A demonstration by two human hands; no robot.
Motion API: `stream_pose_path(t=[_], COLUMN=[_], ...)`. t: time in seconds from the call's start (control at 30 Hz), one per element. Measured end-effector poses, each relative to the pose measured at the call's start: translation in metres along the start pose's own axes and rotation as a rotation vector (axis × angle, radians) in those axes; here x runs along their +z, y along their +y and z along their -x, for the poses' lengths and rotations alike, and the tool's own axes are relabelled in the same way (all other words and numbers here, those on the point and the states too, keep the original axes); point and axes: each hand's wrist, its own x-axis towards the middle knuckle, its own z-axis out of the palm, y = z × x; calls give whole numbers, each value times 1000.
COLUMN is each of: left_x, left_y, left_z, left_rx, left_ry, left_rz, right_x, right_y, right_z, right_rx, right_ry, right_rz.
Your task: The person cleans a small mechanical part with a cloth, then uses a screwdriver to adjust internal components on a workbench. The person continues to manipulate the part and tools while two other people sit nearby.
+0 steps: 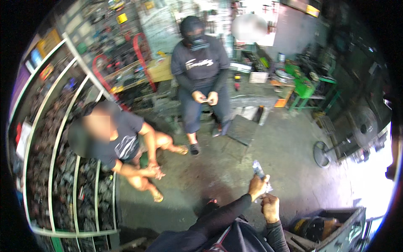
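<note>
Packet [257, 168], one and clear, was at four o'clock, grasped in our left hand [256, 187] and partly hidden there; just below, our right hand [271, 208] was curled, but we could not tell its grip for blur. We counted one seated person [199, 73] at twelve o'clock, another person [126, 136] at nine, one fan [363, 124] at three.

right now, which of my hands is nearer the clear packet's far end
Your left hand: it grips the clear packet, whose far end sticks out beyond it. Your right hand sits lower, closer to you.
</note>
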Motion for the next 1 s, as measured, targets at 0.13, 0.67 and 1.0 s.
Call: stream_pose_path(t=[0.13,0.67,1.0], left_x=[-69,-35,-115], left_y=[39,56,89], left_z=[-24,37,-48], left_rx=[-26,-108,-64], left_ry=[47,-297,-319], left_rz=[367,522,355], right_x=[-13,9,5], right_y=[-15,-32,-43], right_z=[45,32,51], right_rx=[16,257,182], right_ry=[-96,31,3], right_rz=[32,-739,-936])
